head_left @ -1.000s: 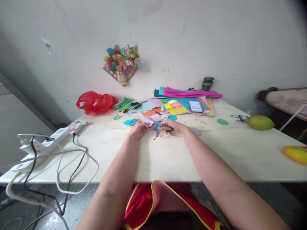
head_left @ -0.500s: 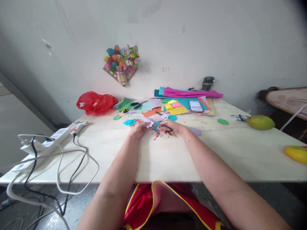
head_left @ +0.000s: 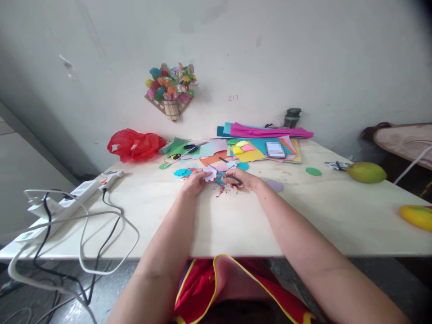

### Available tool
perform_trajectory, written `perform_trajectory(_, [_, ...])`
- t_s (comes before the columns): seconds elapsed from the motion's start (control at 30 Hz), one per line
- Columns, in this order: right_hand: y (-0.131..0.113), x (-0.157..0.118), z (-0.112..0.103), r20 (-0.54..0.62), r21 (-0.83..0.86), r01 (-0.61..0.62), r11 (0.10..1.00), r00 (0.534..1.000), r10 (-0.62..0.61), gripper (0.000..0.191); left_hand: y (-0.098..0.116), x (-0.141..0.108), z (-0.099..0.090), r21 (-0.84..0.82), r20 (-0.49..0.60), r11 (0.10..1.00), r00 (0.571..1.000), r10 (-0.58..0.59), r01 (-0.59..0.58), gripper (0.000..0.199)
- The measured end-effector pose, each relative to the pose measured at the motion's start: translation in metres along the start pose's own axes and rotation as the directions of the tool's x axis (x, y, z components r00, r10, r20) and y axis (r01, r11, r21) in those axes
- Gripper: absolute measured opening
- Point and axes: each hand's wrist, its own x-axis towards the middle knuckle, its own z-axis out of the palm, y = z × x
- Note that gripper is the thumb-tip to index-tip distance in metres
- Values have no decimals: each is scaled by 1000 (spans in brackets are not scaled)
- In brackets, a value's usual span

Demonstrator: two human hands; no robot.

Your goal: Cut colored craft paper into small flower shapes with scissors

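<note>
A pale lilac scalloped paper piece [head_left: 209,173] is pinched in my left hand [head_left: 195,181]. My right hand [head_left: 245,179] is closed round the dark handles of a pair of scissors [head_left: 236,180], whose blades point left to the lilac paper. Small coloured paper scraps [head_left: 222,190] lie under and between my hands. Blue scalloped paper shapes [head_left: 182,173] sit just left of my left hand. A blue paper circle [head_left: 242,166] lies behind my right hand, and a lilac paper circle [head_left: 275,185] is to its right.
Coloured sheets [head_left: 253,155], a second pair of scissors [head_left: 191,147] and a red plastic bag [head_left: 135,145] are at the back. A power strip [head_left: 72,202] with cables lies left. To the right are a green circle [head_left: 313,171] and a green-yellow fruit [head_left: 366,173].
The scissors and the lilac paper have shifted and turned slightly in my hands. Both arms stay almost in place.
</note>
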Motion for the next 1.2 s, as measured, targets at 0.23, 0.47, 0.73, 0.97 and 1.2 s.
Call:
perform_trajectory(0.23, [6, 5, -2, 17, 0, 35, 999, 999, -35, 25, 0, 1, 2, -3, -15, 1000, 1000, -1, 1, 13])
perform_trajectory(0.47, [14, 10, -3, 46, 18, 67, 998, 997, -68, 30, -2, 1, 2, -12, -3, 1000, 1000, -5, 5, 14])
perform_trajectory(0.73, [11, 10, 2, 20, 50, 58, 997, 998, -59, 32, -2, 2, 2, -14, 3, 1000, 1000, -18, 18, 19])
perform_trajectory(0.97, [2, 7, 9, -15, 58, 51, 997, 999, -50, 28, 0, -1, 6, -31, -29, 999, 999, -38, 37, 16])
perform_trajectory(1.2, [0, 5, 13, -45, 54, 80, 995, 996, -78, 29, 2, -3, 9, -27, -30, 998, 998, -56, 55, 15])
